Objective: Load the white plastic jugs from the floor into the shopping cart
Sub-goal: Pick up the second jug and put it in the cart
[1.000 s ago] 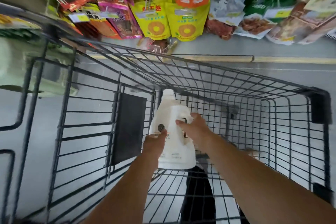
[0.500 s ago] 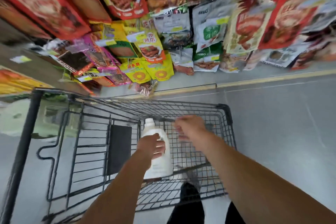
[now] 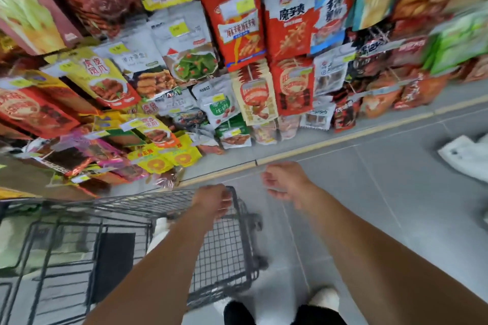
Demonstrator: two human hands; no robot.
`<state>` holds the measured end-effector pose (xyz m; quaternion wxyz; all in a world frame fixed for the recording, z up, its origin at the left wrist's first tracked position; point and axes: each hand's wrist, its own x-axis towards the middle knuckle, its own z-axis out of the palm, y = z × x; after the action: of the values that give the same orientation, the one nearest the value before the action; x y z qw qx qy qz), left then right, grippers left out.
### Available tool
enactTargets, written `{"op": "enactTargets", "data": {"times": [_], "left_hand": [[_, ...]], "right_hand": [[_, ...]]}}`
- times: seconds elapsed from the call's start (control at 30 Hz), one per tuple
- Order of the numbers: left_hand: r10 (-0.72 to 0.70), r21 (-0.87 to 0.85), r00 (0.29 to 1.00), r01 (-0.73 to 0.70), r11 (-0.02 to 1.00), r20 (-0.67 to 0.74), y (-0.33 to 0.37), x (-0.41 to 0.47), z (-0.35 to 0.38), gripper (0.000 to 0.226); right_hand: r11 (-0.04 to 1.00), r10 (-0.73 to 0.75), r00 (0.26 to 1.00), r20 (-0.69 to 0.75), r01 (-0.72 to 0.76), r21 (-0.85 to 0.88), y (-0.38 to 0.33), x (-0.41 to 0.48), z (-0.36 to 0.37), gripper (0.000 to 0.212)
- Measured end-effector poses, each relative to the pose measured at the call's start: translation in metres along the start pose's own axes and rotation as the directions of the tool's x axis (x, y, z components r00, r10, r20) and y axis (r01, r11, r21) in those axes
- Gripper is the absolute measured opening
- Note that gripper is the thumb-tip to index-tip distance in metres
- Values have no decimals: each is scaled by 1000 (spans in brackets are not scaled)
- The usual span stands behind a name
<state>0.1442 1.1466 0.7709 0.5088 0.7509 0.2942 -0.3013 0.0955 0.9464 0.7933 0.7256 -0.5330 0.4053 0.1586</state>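
Both hands have let go: left hand (image 3: 211, 200) and right hand (image 3: 286, 183) hang with fingers loosely curled, empty; the white jug (image 3: 159, 231) sits in the shopping cart (image 3: 224, 258), lower left.

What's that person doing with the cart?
A person is loading white jugs into a shopping cart beside hanging snack packets. One white jug sits inside, mostly hidden behind the left arm. The left hand is by the cart's rim. The right hand hangs empty over the floor. A blurry white shape lies further right, maybe more jugs.
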Motion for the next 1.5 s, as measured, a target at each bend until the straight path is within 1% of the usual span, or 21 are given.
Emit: {"op": "enactTargets", "data": {"times": [0.07,0.13,0.3,0.4,0.47,0.6,0.63,0.73,0.87,1.0,1.17,1.33,1.5], "left_hand": [[28,5,998,-29,1000,64,14,-12,45,27],[45,32,992,-49,998,115,27,-28,89,19],[79,99,977,-100,990,200,45,-59,179,11],[94,158,967,-134,978,237,52,-70,222,18],[103,199,962,-156,967,253,58,-77,250,17],[117,272,944,-206,940,309,68,-88,310,12],[111,293,938,-214,932,329,69,-91,326,12],[71,364,917,-226,903,392,70,-103,379,11],[-12,458,880,-235,857,476,65,-113,452,12],[-120,542,839,-226,810,530,63,-114,531,19],[-193,610,817,-226,759,543,72,-115,630,17],[-244,699,823,-235,675,513,94,-110,726,18],[-225,755,840,-287,590,494,113,-114,816,28]], "right_hand": [[999,-17,999,-37,18,36,-10,-4,-44,18],[998,-23,997,-74,27,57,-17,-8,-86,19],[988,-24,986,-167,48,144,-29,-24,-175,10],[974,-27,973,-228,77,213,-33,-34,-223,9],[961,-34,963,-268,105,255,-33,-40,-254,2],[935,-17,938,-347,138,328,-31,-44,-317,22],[930,-5,931,-366,140,341,-30,-45,-332,22],[906,38,906,-421,146,396,-24,-48,-378,10],[895,88,877,-473,139,423,-14,-46,-440,14],[884,160,841,-517,111,455,-13,-34,-507,13],[869,231,801,-553,85,487,-20,2,-595,15],[849,311,774,-551,34,528,-29,38,-674,18],[792,360,770,-527,46,608,-36,66,-751,17]]}}
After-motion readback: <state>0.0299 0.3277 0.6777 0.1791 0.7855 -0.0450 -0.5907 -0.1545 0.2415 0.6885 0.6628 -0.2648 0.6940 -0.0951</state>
